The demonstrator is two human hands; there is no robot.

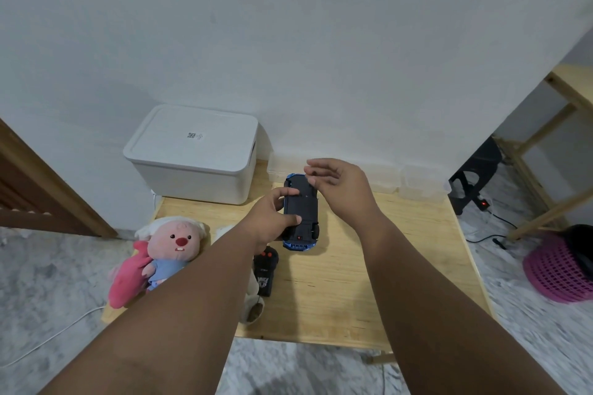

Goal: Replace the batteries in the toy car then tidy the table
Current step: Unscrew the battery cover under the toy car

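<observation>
Car (301, 212) (blue body, dark underside up) sits over the middle of the wooden table (369, 266), gripped at its left side by the left hand (272, 218), thumb and fingers curled round the chassis. Whether it rests on the table I cannot tell. The right hand (340, 189) hovers at the car's far end, fingers loose and spread, holding nothing. A black remote (265, 269) lies just near of the car, beside the left forearm. A pink plush (170, 250) lies at the table's left edge, a lidded white box (195, 154) behind it.
</observation>
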